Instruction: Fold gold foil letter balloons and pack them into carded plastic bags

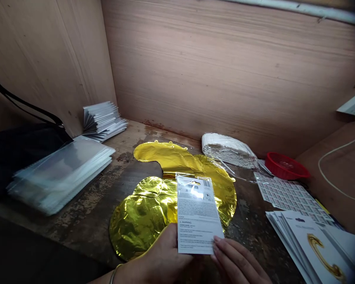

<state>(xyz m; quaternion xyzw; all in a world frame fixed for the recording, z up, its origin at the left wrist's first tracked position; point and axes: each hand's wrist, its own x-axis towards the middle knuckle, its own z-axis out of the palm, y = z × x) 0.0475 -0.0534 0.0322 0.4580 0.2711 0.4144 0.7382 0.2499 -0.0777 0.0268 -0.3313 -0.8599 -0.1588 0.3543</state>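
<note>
My left hand (162,252) grips the lower left edge of a white printed card (197,221), its thumb hidden behind it. The back of the card faces me, with a hang hole, a barcode and a warning text; shiny clear plastic shows at its top. At the lower right corner, the fingers of my right hand (238,260) are closed on the card's edge. Beneath and beyond it, a flat gold foil balloon (144,215) lies on the dark worn table (91,189), curved in shape and partly covered by the card and my left hand.
Clear plastic sleeves (65,169) lie stacked at left, before a fanned pile of folded cards (103,120). Behind the balloon sits a bundle of white straws (229,150). On the right are a red dish (286,165), a sticker sheet (292,197) and cards picturing a gold letter (319,244).
</note>
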